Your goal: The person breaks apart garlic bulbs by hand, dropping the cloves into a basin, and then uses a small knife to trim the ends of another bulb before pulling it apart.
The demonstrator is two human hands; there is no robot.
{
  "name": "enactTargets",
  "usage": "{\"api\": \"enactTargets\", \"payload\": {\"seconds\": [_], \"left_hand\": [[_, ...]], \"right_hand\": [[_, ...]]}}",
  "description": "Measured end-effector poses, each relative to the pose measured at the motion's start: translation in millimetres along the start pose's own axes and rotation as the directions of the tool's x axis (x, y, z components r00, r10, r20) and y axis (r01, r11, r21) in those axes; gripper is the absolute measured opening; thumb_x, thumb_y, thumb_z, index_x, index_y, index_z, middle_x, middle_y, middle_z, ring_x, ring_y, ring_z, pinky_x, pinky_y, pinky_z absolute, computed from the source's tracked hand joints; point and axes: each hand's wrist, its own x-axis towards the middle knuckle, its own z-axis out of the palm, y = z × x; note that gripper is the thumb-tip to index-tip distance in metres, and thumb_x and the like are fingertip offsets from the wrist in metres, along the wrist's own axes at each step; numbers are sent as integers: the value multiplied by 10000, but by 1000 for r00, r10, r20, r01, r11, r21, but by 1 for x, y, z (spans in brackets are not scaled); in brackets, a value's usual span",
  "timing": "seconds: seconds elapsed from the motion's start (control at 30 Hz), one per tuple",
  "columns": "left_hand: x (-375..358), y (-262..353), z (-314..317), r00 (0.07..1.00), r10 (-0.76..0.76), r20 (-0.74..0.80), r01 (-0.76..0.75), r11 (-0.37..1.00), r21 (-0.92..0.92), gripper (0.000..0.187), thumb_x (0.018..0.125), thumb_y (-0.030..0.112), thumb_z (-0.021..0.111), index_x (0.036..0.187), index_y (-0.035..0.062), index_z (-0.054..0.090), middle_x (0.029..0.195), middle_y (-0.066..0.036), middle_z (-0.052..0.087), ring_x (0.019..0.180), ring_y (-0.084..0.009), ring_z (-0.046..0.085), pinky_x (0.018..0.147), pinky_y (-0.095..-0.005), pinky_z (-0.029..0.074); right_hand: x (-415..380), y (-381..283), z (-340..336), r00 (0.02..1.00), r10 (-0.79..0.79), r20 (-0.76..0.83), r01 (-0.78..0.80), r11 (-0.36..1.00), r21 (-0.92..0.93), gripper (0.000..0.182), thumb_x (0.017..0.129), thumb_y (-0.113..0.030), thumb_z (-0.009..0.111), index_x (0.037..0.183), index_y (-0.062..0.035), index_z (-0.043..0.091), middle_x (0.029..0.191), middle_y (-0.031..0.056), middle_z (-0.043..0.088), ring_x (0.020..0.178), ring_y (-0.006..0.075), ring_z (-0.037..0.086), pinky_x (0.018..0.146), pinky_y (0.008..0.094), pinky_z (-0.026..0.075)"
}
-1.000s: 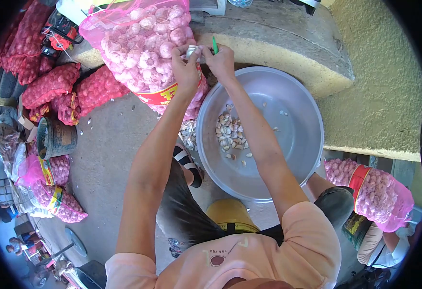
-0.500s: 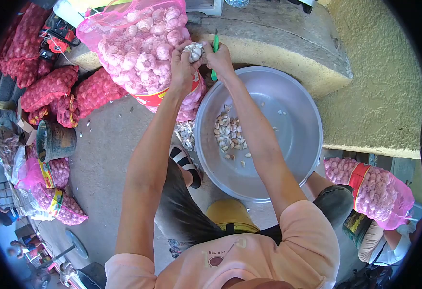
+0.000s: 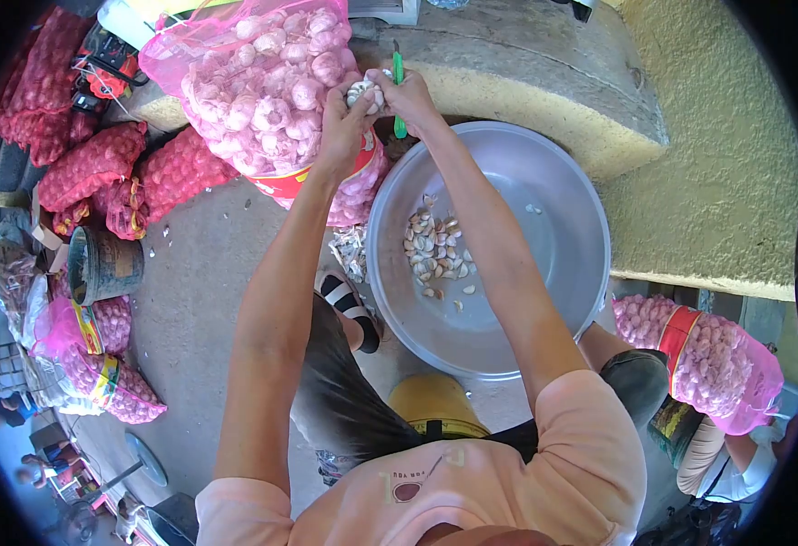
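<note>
Obs. Grey basin (image 3: pixel 544 291) served as landmark. The garlic bulb (image 3: pixel 360 89) was held up beyond the basin's far left rim, not over its middle. Left hand (image 3: pixel 341 123): gripping the bulb. Right hand (image 3: pixel 414 98): closed around a green-handled knife (image 3: pixel 398 65), its fingertips at the bulb's upper right side. The dark blade pointed away from the basin; whether the edge touched the bulb could not be told.

Change evident from layout: loose cloves (image 3: pixel 431 246) lay gathered in the left part of the basin, a few apart from the pile. Judgement: some bulbs had already been parted into single cloves, while the held one looked largely whole.

Materials. Basin: round, wide, smooth-walled, dull sheen, rolled rim. Cloves: small curved wedges, cream to brownish. Held bulb: white, rounded, ribbed by its segments. Papery scraps (image 3: pixel 350 252), thin and crumpled, were just left of the basin. Large mesh sack (image 3: pixel 271 100), beyond and left of the basin: pink netting, bulging with knobbly bulbs. Ledge (image 3: pixel 544 86), beyond the basin: grey, worn top, rough yellowish side. Yellow bucket (image 3: pixel 435 400), on the basin's near side: rounded, partly hidden by clothing.
</note>
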Motion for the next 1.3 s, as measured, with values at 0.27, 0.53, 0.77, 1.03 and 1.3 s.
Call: {"api": "enactTargets", "payload": {"seconds": [0.27, 0.53, 0.77, 1.03, 1.3], "left_hand": [[3, 11, 2, 1000, -30, -3, 29, 987, -161, 334, 950, 95, 514, 1213, 11, 325, 1149, -140, 507, 1063, -234, 559, 963, -388, 503], [0, 21, 3, 998, -44, 43, 54, 960, -273, 300, 958, 92, 483, 1211, 2, 349, 1152, -155, 506, 1085, -270, 561, 960, -398, 505], [5, 5, -4, 998, -64, -16, 57, 960, -276, 276, 984, 123, 423, 1235, 12, 397, 1133, -128, 531, 1031, -224, 571, 945, -398, 495], [3, -1, -3, 999, -13, -41, 8, 992, -122, 253, 971, 129, 478, 1215, 69, 447, 1147, -67, 533, 1035, -165, 559, 890, -331, 506], [1, -1, 4, 989, 3, -146, -14, 997, -78, 281, 956, 131, 515, 1202, 30, 423, 1168, -96, 529, 1040, -182, 565, 860, -353, 541]], "right_hand": [[29, 76, -35, 954, 185, -235, -153, 977, 150, 251, 862, -227, 648, 871, 24, 653, 728, 114, 652, 627, 203, 638, 538, 350, 516], [17, 145, -54, 927, 289, -238, -374, 757, -536, 251, 824, -269, 622, 892, -38, 693, 736, 197, 660, 687, 313, 662, 636, 421, 516], [-23, 52, -21, 935, -41, -351, -78, 945, -319, 276, 854, -281, 660, 958, -28, 694, 787, 141, 683, 728, 189, 650, 682, 323, 499], [-35, 2, -11, 897, -443, -14, 424, 866, -265, 199, 836, -150, 688, 985, -19, 698, 825, 76, 700, 743, 103, 625, 683, 259, 487], [-27, 0, -3, 743, -670, 8, 598, 657, -459, 77, 821, -85, 646, 847, -12, 653, 794, 159, 648, 732, 279, 643, 657, 351, 484]]}}
